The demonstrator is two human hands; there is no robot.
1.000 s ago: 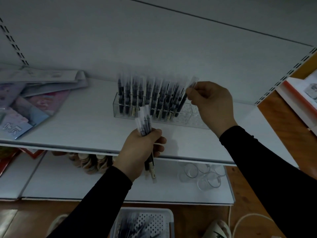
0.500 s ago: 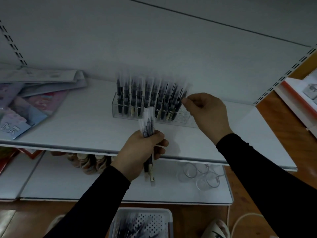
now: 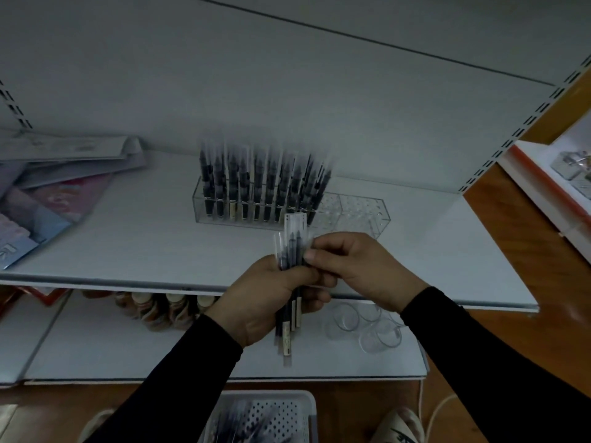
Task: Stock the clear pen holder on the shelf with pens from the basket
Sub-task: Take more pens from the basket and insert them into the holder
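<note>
A person in black sleeves stands at a white shelf (image 3: 128,244), seen from a head-worn camera looking down at both hands.

The left hand (image 3: 271,298) is wrapped around a small bundle of wrapped pens (image 3: 289,273), held upright so the tops stick out above the fist and the ends hang below it. This looks like a ready supply, kept close to the shelf so each pen is a short reach away.

The right hand (image 3: 351,266) meets the bundle from the right side. Its thumb and fingertips (image 3: 308,255) pinch at the upper part of the pens, apparently to separate a single one.

Just beyond both hands, further back on the shelf, stands the clear pen holder (image 3: 361,215). Its left and middle sections are packed with upright dark pens (image 3: 256,183), blurred at their tops. The section at its right end, directly beyond the right hand, shows only empty holes, so the next pen likely belongs there.

Below the hands, on the floor near the person's feet, sits the white perforated basket (image 3: 287,410) with more pens inside. Under the right wrist, on a lower shelf, lie clear round containers (image 3: 361,324). Far left of the left hand, flat printed packets (image 3: 54,187) are stacked.
</note>
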